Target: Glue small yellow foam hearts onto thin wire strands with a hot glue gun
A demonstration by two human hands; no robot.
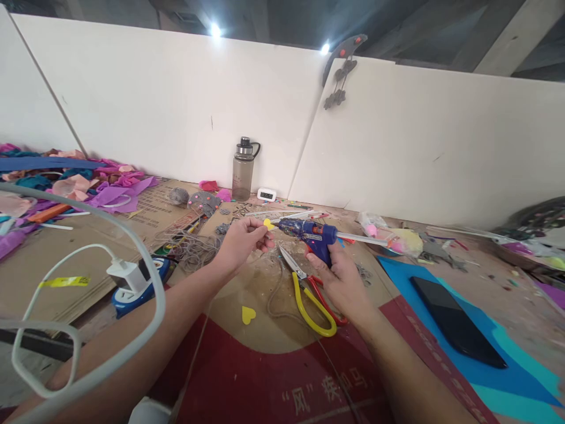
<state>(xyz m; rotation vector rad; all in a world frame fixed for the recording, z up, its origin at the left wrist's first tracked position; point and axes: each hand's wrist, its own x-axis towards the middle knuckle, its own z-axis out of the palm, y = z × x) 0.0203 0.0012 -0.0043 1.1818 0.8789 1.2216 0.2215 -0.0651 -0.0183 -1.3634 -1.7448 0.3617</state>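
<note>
We are holding a small yellow piece between the pinched thumb and fingers of our left hand, just left of the frame's centre. Our right hand, right of centre, is wrapping its fingers around the grip of a blue glue gun, whose nozzle is pointing left at the yellow piece. The tip seems to be meeting the piece's edge, though at this size we cannot tell contact from a slight gap. A pale glue stick is jutting out of the gun's rear toward the right.

Below the gun, scissors (one handle yellow, the other red) are lying on the cardboard, their tips pointing to the upper left. A yellow heart is resting on the same cardboard, at lower centre. Grey yarn is lying in a tangle beyond our left forearm, left of centre. Above the middle of the frame, a bottle is standing beside a small white clock. At lower right, a black phone is lying on a blue sheet.
</note>
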